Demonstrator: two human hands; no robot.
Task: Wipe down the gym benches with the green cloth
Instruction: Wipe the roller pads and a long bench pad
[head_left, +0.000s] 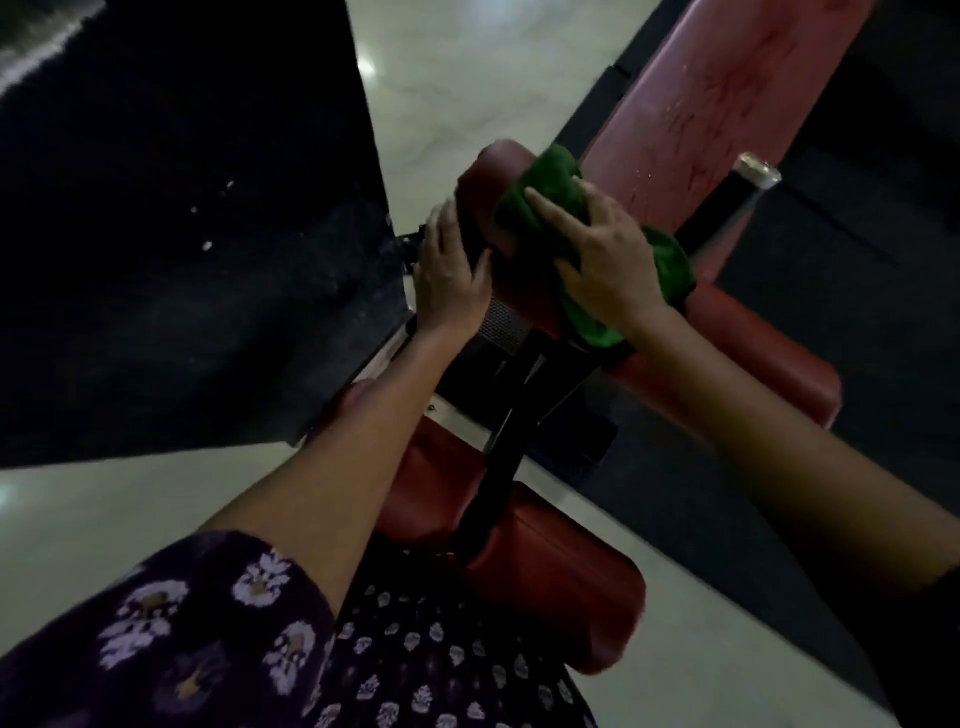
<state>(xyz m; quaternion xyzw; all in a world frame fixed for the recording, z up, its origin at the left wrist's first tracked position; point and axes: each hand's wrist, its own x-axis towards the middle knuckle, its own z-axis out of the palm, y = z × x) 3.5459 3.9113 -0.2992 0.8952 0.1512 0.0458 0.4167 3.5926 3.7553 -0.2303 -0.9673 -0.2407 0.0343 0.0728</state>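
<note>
- Right hand (605, 254) sits centre-right of the frame, palm down on the green cloth (550, 192), fingers spread and lightly curled into it, pressing it onto a red pad (498, 176)
- The cloth is soft, plush, bunched up; its long axis slants from upper left, above the fingertips, to lower right, under the wrist, where a fold hangs off the pad's edge
- Left hand (452, 270) is just left of it, fingers straight and together, laid flat against the dark left side of that same pad, thumb reaching toward the red face
- The pad is smooth red vinyl with rounded corners, tilted, its top end toward the upper middle of the frame
- A long bench pad (737, 98), same red vinyl, runs from centre right up to the upper right corner; its surface looks scuffed, with pale flecks
- Another red cushion (753, 358) lies at right, below the cloth, and a rounded one (561, 566) sits lower centre
- A black metal frame bar (514, 415) runs down between the pads, beside a perforated metal plate (501, 322)
- A dark speckled mat (182, 234) fills the upper left; pale glossy floor (467, 78) shows at top centre
- A dark sleeve (208, 623) with a pale floral print is at lower left
</note>
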